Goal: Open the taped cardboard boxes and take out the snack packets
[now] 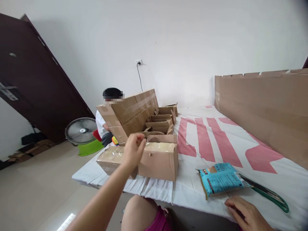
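My left hand (134, 150) is raised at the front of a small cardboard box (157, 165), its thumb and fingers pinched together. Whatever is between those fingertips is too small or hidden to make out. Another taped carton (110, 157) lies just left of that hand. At the table's near edge, my right hand (249, 213) rests with fingers loosely bent and a gap by the thumb; nothing shows in it. Just beyond it lies a blue printed packet (221, 179). A long tool with a green looped handle (276, 199), perhaps scissors, sits partly behind the packet.
Open-topped cardboard boxes (158, 123) run in a row toward the wall, beside stacked cartons (134, 110). A tall cardboard panel (262, 106) borders the right side of the cloth-covered table (190, 189). Beyond the cartons sits a person (102, 123), near a floor fan (81, 130).
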The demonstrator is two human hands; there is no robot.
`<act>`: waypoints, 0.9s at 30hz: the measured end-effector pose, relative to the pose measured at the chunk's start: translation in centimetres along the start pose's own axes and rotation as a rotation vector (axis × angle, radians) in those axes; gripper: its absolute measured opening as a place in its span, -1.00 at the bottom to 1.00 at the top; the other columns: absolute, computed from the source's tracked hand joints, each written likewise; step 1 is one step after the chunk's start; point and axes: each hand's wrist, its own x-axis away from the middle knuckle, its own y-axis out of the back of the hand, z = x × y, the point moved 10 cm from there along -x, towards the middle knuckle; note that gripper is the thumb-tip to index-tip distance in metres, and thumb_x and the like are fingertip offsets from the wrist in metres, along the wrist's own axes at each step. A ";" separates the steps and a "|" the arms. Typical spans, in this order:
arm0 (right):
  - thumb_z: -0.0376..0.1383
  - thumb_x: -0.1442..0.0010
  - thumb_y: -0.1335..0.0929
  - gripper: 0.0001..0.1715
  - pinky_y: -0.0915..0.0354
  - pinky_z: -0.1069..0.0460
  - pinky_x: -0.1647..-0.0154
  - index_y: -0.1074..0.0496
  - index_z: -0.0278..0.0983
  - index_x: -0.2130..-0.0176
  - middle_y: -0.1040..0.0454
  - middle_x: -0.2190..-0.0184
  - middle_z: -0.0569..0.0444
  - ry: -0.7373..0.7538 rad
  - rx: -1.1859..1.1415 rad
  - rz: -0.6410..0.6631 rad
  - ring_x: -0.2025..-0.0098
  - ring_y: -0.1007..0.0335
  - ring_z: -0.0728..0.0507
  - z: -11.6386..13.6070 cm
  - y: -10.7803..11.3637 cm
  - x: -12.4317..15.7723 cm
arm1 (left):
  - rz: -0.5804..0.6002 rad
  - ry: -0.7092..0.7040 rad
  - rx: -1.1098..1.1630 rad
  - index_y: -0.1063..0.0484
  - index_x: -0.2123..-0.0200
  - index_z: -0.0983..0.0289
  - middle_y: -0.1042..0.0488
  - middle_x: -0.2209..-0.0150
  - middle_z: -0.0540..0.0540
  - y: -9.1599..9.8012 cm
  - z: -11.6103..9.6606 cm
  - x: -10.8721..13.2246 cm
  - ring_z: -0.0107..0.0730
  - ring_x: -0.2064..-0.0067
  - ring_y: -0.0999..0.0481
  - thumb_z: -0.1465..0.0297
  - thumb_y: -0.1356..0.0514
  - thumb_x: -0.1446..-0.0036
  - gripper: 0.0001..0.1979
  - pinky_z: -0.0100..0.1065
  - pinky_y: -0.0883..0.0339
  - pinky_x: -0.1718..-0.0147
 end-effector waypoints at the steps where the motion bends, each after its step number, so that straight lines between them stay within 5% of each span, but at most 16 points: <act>1: -0.26 -0.30 -0.24 -0.81 -0.42 0.05 0.35 -0.44 -0.16 0.24 -0.51 0.38 0.05 0.011 0.007 -0.012 0.34 -0.49 -0.12 0.1 0.0 0.0 | 0.066 -0.088 0.033 -0.39 0.28 0.21 -0.48 0.30 0.09 -1.0 -1.5 2.4 -0.26 0.24 -0.46 0.27 -0.07 -0.17 -0.82 -0.29 -0.32 0.22; 3: -0.27 -0.28 -0.26 -0.83 -0.42 0.05 0.35 -0.45 -0.16 0.25 -0.51 0.39 0.05 0.032 0.020 -0.038 0.36 -0.50 -0.12 0.3 0.1 -0.1 | 0.382 -0.120 0.017 -0.37 0.41 0.20 -0.45 0.46 0.03 -5.4 -2.4 7.8 -0.32 0.40 -0.44 0.32 -0.07 -0.17 -0.85 -0.35 -0.26 0.38; 5: -0.28 -0.26 -0.27 -0.84 -0.43 0.06 0.36 -0.46 -0.15 0.27 -0.52 0.40 0.06 0.047 0.026 -0.059 0.37 -0.50 -0.12 0.5 0.1 -0.2 | 0.648 -0.007 -0.018 -0.35 0.38 0.19 -0.50 0.45 0.01 -9.5 -1.0 12.7 -0.32 0.39 -0.48 0.38 -0.16 -0.09 -0.98 -0.37 -0.22 0.40; 8: -0.32 -0.25 -0.26 -0.83 -0.43 0.08 0.37 -0.45 -0.14 0.27 -0.51 0.42 0.09 0.066 0.035 -0.075 0.39 -0.50 -0.10 0.7 0.2 -0.3 | 0.677 0.131 -0.114 -0.31 0.37 0.19 -0.54 0.35 0.04 -12.3 2.1 15.5 -0.25 0.27 -0.53 0.36 -0.21 -0.07 -0.90 -0.35 -0.24 0.31; 14: -0.32 -0.24 -0.27 -0.85 -0.44 0.08 0.38 -0.44 -0.13 0.26 -0.51 0.42 0.10 0.090 0.078 -0.098 0.39 -0.50 -0.10 0.6 0.1 0.1 | 0.561 0.245 -0.247 -0.31 0.40 0.24 -0.54 0.37 0.18 -14.1 6.8 13.4 -0.10 0.25 -0.54 0.20 -0.14 -0.17 -0.77 -0.31 -0.20 0.35; 27: -0.31 -0.26 -0.26 -0.83 -0.41 0.06 0.41 -0.44 -0.16 0.30 -0.50 0.45 0.08 0.090 0.116 -0.118 0.42 -0.48 -0.11 0.9 0.1 -0.1 | 0.556 0.254 -0.184 -0.48 0.52 0.26 -0.58 0.47 0.15 -16.2 9.9 9.5 -0.22 0.35 -0.55 0.23 -0.07 -0.24 -0.63 -0.37 -0.12 0.44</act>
